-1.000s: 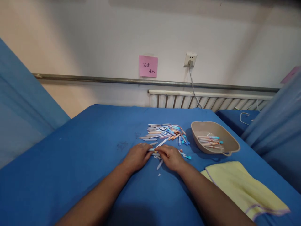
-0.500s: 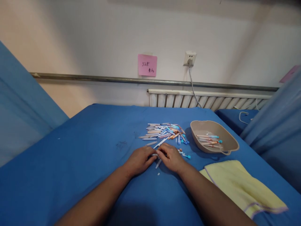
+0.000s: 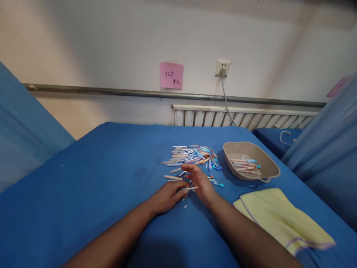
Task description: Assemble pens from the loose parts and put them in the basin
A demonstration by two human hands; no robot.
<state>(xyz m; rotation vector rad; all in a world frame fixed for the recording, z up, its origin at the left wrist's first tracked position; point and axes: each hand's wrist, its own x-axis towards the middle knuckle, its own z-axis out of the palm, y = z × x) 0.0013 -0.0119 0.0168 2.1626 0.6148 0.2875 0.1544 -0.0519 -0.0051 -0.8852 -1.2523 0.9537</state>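
Observation:
My left hand point(image 3: 167, 198) is closed with thumb and fingers on a slim white pen part point(image 3: 192, 188), whose end points right. Just right of it, my right hand point(image 3: 204, 188) is open, its fingers stretched out above the blue cloth. A peach pen barrel point(image 3: 173, 178) lies beyond my left fingers. Farther back is a loose pile of pen parts point(image 3: 184, 155): barrels, thin white sticks, and orange and blue pieces. A few small pieces with a teal cap point(image 3: 221, 185) lie right of my right hand. What lies beneath my hands is partly hidden.
A beige basin point(image 3: 272, 163) with several pens point(image 3: 245, 165) stands at the right. A folded yellow cloth point(image 3: 279, 212) lies nearer, beside my right forearm. One tiny white piece point(image 3: 185, 206) sits in front of my hands. Behind the bed are a radiator point(image 3: 212, 117) and a wall socket point(image 3: 222, 68).
My right hand has come away from my left and its fingers have opened. The white pen part now shows in my left hand, and the peach barrel shows beyond it.

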